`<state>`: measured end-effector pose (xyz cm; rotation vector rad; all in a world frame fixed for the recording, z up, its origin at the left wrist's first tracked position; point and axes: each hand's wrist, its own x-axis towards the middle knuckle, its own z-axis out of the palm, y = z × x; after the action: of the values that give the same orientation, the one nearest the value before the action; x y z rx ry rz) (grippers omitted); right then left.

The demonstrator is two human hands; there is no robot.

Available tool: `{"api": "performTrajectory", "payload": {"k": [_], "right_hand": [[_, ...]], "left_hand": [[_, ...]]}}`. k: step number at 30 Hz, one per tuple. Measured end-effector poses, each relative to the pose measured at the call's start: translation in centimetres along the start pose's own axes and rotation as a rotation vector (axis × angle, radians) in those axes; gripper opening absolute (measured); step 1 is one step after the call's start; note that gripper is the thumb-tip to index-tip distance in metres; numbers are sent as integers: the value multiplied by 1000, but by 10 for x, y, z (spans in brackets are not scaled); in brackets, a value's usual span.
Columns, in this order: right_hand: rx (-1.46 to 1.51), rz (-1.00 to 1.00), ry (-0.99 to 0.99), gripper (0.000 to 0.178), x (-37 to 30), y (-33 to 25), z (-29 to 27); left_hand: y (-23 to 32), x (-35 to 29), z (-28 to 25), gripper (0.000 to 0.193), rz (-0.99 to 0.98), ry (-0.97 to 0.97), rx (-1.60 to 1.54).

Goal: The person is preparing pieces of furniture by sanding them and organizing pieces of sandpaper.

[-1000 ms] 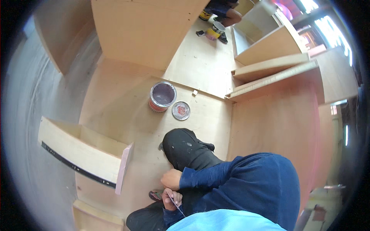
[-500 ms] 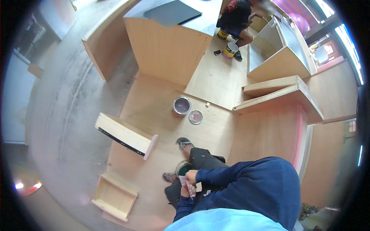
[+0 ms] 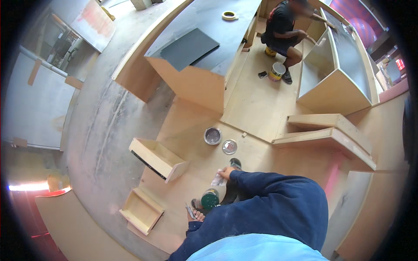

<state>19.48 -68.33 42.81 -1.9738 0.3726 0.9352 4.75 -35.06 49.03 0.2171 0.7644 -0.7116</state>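
My right hand (image 3: 225, 172) reaches forward, its fingers closed on a crumpled whitish cloth (image 3: 218, 179). Lower and to the left, my left hand (image 3: 199, 215) is wrapped round a narrow, flat grey tool (image 3: 190, 211) that points up and away from me; its exact kind is too small to tell. Between the two hands stands a tin with a dark green top (image 3: 210, 199), close to my feet. Farther out, an open tin of greyish-purple paint or filler (image 3: 213, 136) sits on the board, with a round lid (image 3: 230, 147) beside it.
Two wooden drawers (image 3: 159, 157) (image 3: 140, 213) lie to the left. A cabinet carcass (image 3: 187, 87) bears dark sheets (image 3: 190, 48) and a tape roll (image 3: 229, 16). Stacked panels (image 3: 326, 130) stand at right. A co-worker (image 3: 283, 35) sits at the back near a yellow tin (image 3: 277, 71).
My hands, together over the green-topped tin before, are now apart: the right has gone forward with the cloth, the left has dropped back leftward. The view has shifted, and the co-worker's arms have moved.
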Motion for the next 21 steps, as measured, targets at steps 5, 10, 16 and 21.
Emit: {"api": "performTrajectory", "payload": {"k": [5,10,16,21], "right_hand": [[-11,248,251,58,-61,110,-127],[121,581,534,51,-122,216,-161],[216,701,976,43,-131,200,-133],[-44,273,865,53,-104,99,-167]], "left_hand": [[1,80,97,57,-6,240,352],[11,114,167,53,-5,188,503],[31,114,165,55,-163,-222,313],[58,121,157,54,-182,-315,259]]}}
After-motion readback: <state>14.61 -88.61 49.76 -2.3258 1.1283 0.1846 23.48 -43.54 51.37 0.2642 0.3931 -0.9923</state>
